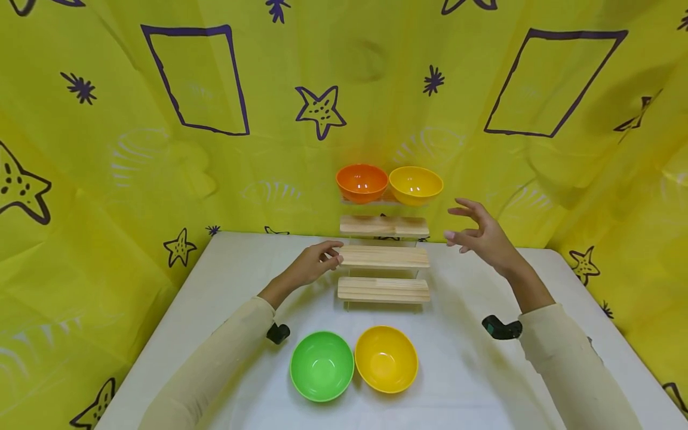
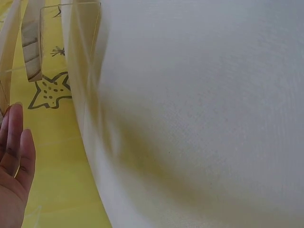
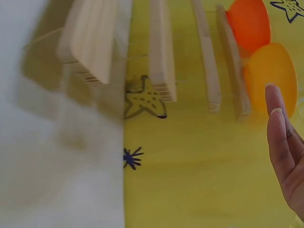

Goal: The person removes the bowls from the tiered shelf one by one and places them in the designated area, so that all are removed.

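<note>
An orange bowl (image 1: 362,184) and a yellow bowl (image 1: 416,186) sit side by side on the top step of a wooden tiered stand (image 1: 384,257). My right hand (image 1: 478,234) hovers just right of that yellow bowl, fingers relaxed and holding nothing. In the right wrist view its fingertips overlap the upper yellow bowl (image 3: 271,78). At the stand's left side is my left hand (image 1: 317,263), fingertips by the end of a middle step, nothing in its grasp. A green bowl (image 1: 322,367) and a second yellow bowl (image 1: 386,360) stand on the table in front.
The stand's lower steps (image 1: 384,290) rise in tiers on clear supports. Under everything is a white table (image 1: 457,382). A yellow curtain (image 1: 269,155) with dark star drawings hangs behind and at both sides.
</note>
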A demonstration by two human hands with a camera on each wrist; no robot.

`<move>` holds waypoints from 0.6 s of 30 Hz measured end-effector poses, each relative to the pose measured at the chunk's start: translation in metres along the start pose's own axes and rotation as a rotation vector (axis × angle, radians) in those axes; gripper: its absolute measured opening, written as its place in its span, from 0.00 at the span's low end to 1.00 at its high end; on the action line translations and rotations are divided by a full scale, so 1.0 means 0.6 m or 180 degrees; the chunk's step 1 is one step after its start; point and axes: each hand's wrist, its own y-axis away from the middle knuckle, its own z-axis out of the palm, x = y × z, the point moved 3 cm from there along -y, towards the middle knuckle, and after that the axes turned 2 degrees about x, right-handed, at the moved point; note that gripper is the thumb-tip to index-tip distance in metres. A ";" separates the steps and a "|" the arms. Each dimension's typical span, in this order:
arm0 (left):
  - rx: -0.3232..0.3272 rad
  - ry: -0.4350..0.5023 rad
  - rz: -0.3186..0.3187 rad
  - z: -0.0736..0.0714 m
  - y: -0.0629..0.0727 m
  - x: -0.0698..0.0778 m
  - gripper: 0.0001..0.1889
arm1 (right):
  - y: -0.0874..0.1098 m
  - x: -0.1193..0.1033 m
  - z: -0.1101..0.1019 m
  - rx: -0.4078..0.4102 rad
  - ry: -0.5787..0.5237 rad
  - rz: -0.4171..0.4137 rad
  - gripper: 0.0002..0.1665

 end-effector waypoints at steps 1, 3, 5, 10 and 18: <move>0.0004 0.0005 -0.0002 0.000 0.000 0.000 0.26 | -0.006 -0.004 -0.003 0.0013 0.0009 0.0015 0.46; 0.0013 0.0007 -0.0009 0.001 -0.001 -0.002 0.26 | -0.018 -0.010 -0.008 0.0033 0.0042 0.0059 0.47; 0.0024 0.0006 -0.0016 0.001 -0.001 -0.002 0.27 | -0.028 -0.014 -0.013 0.0039 0.0095 0.0117 0.49; 0.0051 -0.0009 -0.0004 -0.001 0.001 0.000 0.27 | -0.058 -0.018 -0.020 0.0094 0.0254 0.0278 0.52; 0.0058 -0.0003 0.0027 -0.001 0.002 0.000 0.26 | -0.091 -0.023 -0.018 0.0061 0.0418 0.0449 0.56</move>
